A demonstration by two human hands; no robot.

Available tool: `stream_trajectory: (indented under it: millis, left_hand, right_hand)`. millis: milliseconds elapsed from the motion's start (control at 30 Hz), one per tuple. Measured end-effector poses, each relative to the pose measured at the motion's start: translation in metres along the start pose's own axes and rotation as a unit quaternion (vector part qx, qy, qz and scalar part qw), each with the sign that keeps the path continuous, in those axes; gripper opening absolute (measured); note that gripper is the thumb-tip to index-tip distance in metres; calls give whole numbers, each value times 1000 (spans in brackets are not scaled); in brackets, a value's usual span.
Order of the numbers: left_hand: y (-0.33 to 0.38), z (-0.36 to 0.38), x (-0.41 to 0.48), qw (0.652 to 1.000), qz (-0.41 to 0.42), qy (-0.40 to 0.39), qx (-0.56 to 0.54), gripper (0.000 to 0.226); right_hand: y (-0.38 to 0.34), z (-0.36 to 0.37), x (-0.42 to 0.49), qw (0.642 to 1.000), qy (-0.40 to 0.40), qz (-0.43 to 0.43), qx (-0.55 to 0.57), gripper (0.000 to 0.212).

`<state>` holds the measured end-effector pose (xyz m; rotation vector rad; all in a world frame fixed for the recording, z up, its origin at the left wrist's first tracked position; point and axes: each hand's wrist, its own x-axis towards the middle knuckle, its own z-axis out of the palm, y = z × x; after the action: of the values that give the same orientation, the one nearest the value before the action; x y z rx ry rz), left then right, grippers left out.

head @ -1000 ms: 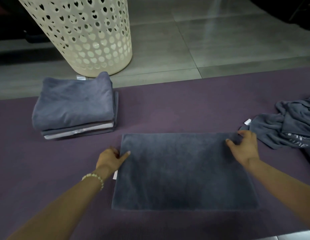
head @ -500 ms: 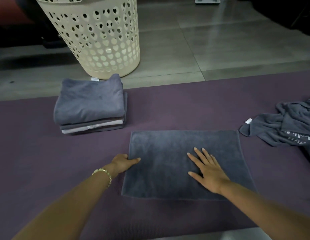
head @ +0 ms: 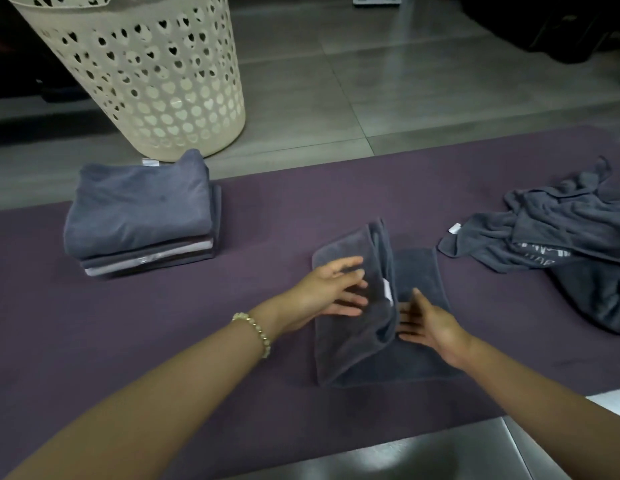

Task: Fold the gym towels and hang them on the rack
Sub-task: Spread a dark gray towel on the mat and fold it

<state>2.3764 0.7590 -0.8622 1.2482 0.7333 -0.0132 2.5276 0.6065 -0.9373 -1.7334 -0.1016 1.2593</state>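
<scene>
My left hand's (head: 327, 289) fingers (head: 351, 301) are spread and fairly straight against a raised flap of the towel (head: 350, 344). They are blurred, so I cannot tell whether the thumb hooks under the edge. My right hand (head: 431, 325) lies just beside them with straight, slightly parted fingers (head: 407, 315) pressing the bottom layer flat on the mat (head: 232, 289). The towel sits directly under both hands, partly doubled, with the flap standing up between them and a white label (head: 388, 289) at its edge. I judge it light, soft and limp. It sags wherever it is not supported, so I would take it by the free edge or corners and pin the crease with a flat palm. The nap should grip the mat rather than slide. Well off to the left of my left fingers stands a stack (head: 138, 216) of folded towels, and beyond it a perforated basket (head: 156, 74) on the floor. Near the right of my right fingers lies a crumpled heap (head: 558, 244) of unfolded ones. Neither touches the towel, and nothing blocks the fold. I see no rack.
</scene>
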Motion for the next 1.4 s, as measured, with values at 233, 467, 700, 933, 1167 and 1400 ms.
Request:
stream_trajectory:
  millis: [233, 467, 700, 933, 1167, 1400]
  left_hand:
    - [-66, -22, 18, 816, 83, 115, 560, 56]
    - [-83, -10, 25, 772, 88, 95, 622, 86]
    - [-88, 25, 52, 720, 145, 62, 676, 81]
    - [-96, 37, 80, 724, 174, 69, 664, 80]
    - [-50, 25, 133, 747, 152, 52, 645, 78]
    - [-3, 20, 171, 781, 45, 22, 622, 66]
  right_hand:
    - [1, 5, 9, 996, 55, 2, -71, 54]
    - [8, 33, 10, 952, 161, -184, -185, 29]
    - [11, -27, 6, 914, 245, -242, -214, 30]
    - [27, -49, 13, 932, 236, -200, -190, 31]
    - [36, -55, 23, 950, 227, -181, -114, 29]
    - [38, -57, 26, 952, 219, -187, -99, 23]
